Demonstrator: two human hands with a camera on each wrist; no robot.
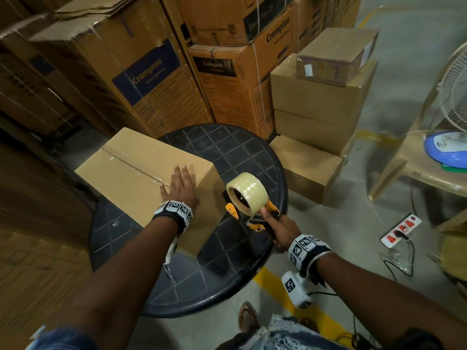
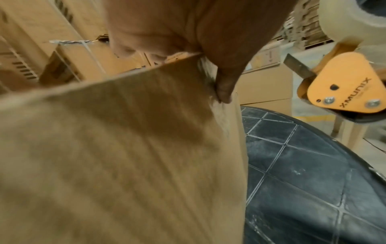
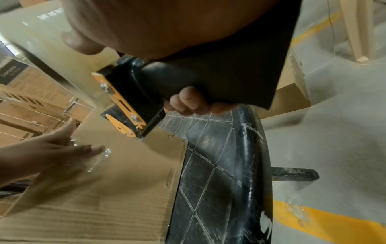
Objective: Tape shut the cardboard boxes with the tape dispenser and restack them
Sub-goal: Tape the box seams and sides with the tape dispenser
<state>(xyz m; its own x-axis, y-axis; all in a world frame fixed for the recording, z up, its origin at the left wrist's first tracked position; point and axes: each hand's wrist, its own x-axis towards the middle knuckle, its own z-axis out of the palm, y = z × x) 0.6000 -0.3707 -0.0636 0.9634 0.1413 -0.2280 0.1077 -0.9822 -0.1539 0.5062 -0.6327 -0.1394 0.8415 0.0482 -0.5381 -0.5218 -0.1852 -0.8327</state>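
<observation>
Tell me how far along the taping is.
Done: clear tape runs along the top seam of the plain brown cardboard box on the round black table. In hand: left hand presses the tape flat; right hand grips the orange-and-black tape dispenser. Left: restacking.

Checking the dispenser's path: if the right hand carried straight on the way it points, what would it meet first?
Probably the cardboard box on the black table: the right hand aims the tape dispenser at its near side. Depth is unclear.
</observation>
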